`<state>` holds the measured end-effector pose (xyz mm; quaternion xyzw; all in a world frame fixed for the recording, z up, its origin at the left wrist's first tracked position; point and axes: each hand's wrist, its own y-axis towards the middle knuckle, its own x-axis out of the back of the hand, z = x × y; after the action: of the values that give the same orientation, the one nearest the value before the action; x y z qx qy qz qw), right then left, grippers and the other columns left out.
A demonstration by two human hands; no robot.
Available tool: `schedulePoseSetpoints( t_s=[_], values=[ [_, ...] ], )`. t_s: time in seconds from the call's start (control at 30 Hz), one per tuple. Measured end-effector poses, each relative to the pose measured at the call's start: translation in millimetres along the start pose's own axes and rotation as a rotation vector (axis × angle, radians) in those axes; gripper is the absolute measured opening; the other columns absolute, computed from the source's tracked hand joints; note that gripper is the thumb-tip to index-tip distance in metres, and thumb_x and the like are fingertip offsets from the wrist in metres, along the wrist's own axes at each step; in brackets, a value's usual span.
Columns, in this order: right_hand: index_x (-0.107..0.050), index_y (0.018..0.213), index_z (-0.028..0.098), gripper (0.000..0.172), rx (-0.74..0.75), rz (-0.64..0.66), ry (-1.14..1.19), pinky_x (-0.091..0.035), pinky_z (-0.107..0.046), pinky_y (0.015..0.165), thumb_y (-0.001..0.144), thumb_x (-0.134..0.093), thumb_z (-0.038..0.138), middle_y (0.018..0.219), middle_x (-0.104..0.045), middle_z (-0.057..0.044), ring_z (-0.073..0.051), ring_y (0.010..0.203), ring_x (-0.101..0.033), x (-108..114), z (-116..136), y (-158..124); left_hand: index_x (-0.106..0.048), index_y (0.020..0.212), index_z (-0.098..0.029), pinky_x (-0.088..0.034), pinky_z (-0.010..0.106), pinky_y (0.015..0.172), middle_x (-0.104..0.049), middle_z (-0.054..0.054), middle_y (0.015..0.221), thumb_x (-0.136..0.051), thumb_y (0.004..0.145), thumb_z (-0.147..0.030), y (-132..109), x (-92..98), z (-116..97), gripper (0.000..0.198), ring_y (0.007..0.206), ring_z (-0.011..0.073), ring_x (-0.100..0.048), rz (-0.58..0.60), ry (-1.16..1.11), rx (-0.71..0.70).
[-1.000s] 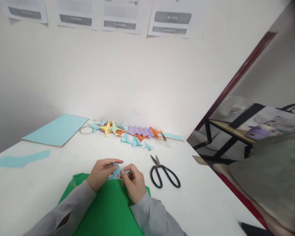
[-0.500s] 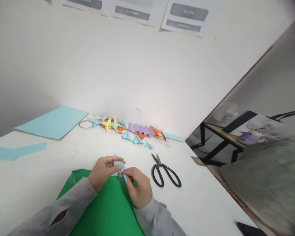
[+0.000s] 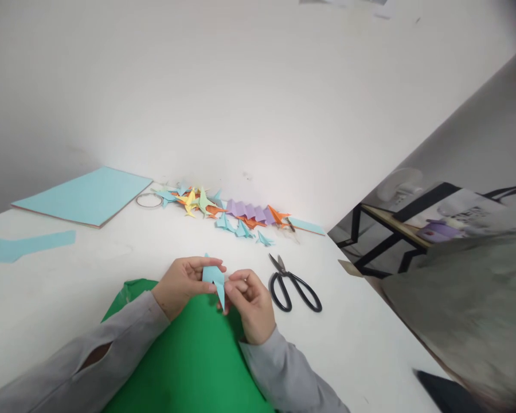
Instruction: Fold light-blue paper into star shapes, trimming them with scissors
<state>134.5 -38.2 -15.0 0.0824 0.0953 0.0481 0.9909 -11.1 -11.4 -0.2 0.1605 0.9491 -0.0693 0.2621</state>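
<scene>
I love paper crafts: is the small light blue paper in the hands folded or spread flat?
Folded: the small light blue paper, between the left hand and right hand, shows a narrow, pointed flap.

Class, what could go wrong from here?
The folded blue paper is small, held by the left hand with the right hand at its narrow point; a hard tug might tear or miscrease it. The black-handled scissors lie open on the table to the right of the right hand, so a careless sideways reach could risk a nick.
</scene>
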Motion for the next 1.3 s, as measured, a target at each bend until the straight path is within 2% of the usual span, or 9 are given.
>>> schedulePoseSetpoints(
  t_s=[0.13,0.3,0.4,0.5,0.63,0.77,0.87,1.07,1.3],
  values=[
    [-0.048,0.080,0.020,0.023,-0.030,0.053,0.016,-0.041,-0.022,0.038,0.072,-0.063,0.035,0.050,-0.058,0.004,-0.012,0.042,-0.054,0.1,1.5,1.4,-0.069,0.083,-0.013,-0.049,0.028,0.064,-0.070,0.007,0.081,-0.077,0.042,-0.004,-1.2,-0.5,-1.7,0.043,0.067,0.0155,-0.063,0.003,-0.011,0.020],
    [-0.052,0.086,0.019,0.020,0.003,0.083,0.000,-0.042,-0.020,0.038,0.076,-0.060,0.034,0.055,-0.061,0.003,-0.011,0.043,-0.056,-1.5,3.6,-0.7,-0.069,0.087,-0.013,-0.044,0.026,0.054,-0.068,0.004,0.076,-0.075,0.050,-0.008,-5.3,-4.5,-10.0,0.038,0.053,0.0112,-0.057,0.013,-0.025,0.140],
    [-0.053,0.093,0.018,0.022,0.012,0.106,0.000,-0.042,-0.020,0.039,0.078,-0.058,0.033,0.056,-0.060,0.003,-0.010,0.043,-0.057,-0.8,2.5,-0.1,-0.069,0.088,-0.013,-0.041,0.025,0.053,-0.066,0.002,0.065,-0.073,0.052,-0.006,-7.7,-6.1,-14.3,0.037,0.051,0.0106,-0.056,0.002,-0.029,0.186],
    [-0.054,0.095,0.017,0.022,0.013,0.124,0.024,-0.043,-0.019,0.039,0.079,-0.057,0.033,0.059,-0.061,0.002,-0.010,0.044,-0.058,0.3,1.7,0.6,-0.070,0.086,-0.014,-0.040,0.024,0.052,-0.065,0.001,0.061,-0.072,0.052,-0.005,-8.2,-6.2,-15.3,0.035,0.050,0.0108,-0.056,-0.005,-0.019,0.192],
    [-0.053,0.091,0.018,0.020,0.009,0.137,0.045,-0.043,-0.019,0.039,0.079,-0.057,0.033,0.064,-0.064,0.000,-0.010,0.045,-0.059,-0.1,2.0,0.7,-0.069,0.087,-0.014,-0.041,0.026,0.053,-0.066,0.002,0.066,-0.070,0.051,-0.005,-6.4,-4.8,-14.0,0.037,0.051,0.0120,-0.056,-0.010,-0.002,0.195],
    [-0.053,0.088,0.017,0.020,0.005,0.125,0.038,-0.043,-0.019,0.038,0.078,-0.058,0.034,0.061,-0.065,0.001,-0.010,0.043,-0.058,-2.4,2.7,0.7,-0.069,0.086,-0.012,-0.042,0.029,0.057,-0.066,0.004,0.065,-0.071,0.052,-0.011,-5.3,-3.8,-13.1,0.034,0.052,0.0145,-0.058,-0.015,-0.014,0.207],
    [-0.053,0.087,0.017,0.019,0.012,0.123,0.027,-0.043,-0.018,0.039,0.078,-0.058,0.033,0.061,-0.065,0.001,-0.010,0.043,-0.057,-2.5,2.3,0.8,-0.069,0.085,-0.012,-0.043,0.029,0.058,-0.066,0.004,0.066,-0.072,0.054,-0.013,-5.8,-3.8,-12.2,0.031,0.051,0.0133,-0.058,-0.020,0.002,0.188],
    [-0.052,0.088,0.017,0.019,0.003,0.124,0.017,-0.043,-0.019,0.039,0.078,-0.058,0.033,0.061,-0.066,0.000,-0.010,0.043,-0.058,-1.3,2.0,1.2,-0.068,0.088,-0.015,-0.043,0.028,0.056,-0.064,0.002,0.070,-0.075,0.053,-0.014,-6.4,-2.0,-9.8,0.036,0.055,0.0120,-0.057,-0.027,0.036,0.197],
    [-0.052,0.083,0.017,0.022,-0.030,0.086,0.017,-0.040,-0.018,0.036,0.073,-0.061,0.034,0.052,-0.061,0.003,-0.010,0.039,-0.056,-3.2,3.2,1.9,-0.067,0.090,-0.014,-0.045,0.030,0.054,-0.065,0.004,0.068,-0.077,0.052,-0.018,-7.1,-1.0,-10.2,0.039,0.055,0.0146,-0.058,-0.029,0.062,0.209]
  ],
)
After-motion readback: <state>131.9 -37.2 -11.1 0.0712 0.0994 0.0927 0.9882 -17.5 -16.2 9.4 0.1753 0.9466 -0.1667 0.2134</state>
